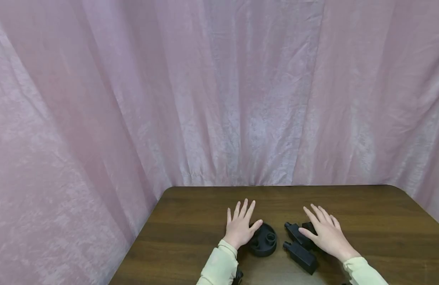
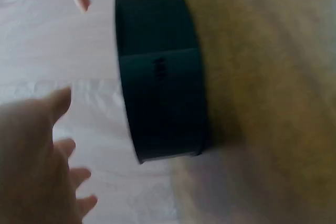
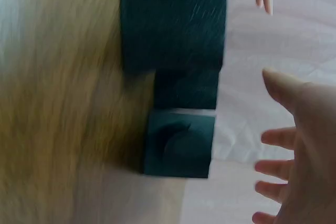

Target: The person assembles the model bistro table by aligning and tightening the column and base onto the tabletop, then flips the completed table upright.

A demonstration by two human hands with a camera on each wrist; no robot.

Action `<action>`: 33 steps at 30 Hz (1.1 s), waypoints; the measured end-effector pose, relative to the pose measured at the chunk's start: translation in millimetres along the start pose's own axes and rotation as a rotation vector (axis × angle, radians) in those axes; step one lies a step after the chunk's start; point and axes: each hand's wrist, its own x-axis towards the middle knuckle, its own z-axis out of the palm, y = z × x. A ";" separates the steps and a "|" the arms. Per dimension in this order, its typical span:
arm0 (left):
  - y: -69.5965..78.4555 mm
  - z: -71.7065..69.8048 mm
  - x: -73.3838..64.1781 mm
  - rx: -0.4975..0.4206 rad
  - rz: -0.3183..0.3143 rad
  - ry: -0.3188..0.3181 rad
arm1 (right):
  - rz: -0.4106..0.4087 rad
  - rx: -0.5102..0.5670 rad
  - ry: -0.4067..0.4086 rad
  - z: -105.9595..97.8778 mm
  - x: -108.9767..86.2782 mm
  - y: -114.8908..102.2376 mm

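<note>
My left hand (image 1: 239, 229) is spread with straight fingers beside a round black base (image 1: 263, 240), its thumb overlapping the rim in the head view. In the left wrist view the base (image 2: 163, 77) shows its smooth side wall, apart from the fingers. To the right, my right hand (image 1: 329, 236) stretches its fingers over several black rectangular blocks. Two of these, a front block (image 1: 300, 257) and a rear block (image 1: 297, 234), have short round stubs at one end. Another dark block (image 1: 308, 226) is partly hidden behind the right thumb. Neither hand holds anything.
The brown wooden table (image 1: 191, 213) has rounded far corners. A pink curtain (image 1: 219, 99) hangs right behind its far edge. A small black part (image 1: 238, 276) shows by the left sleeve at the near side, mostly hidden.
</note>
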 end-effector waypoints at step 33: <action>-15.6 7.4 -11.2 -0.321 0.109 -0.365 | 0.149 -0.018 -0.306 4.6 -28.3 -36.0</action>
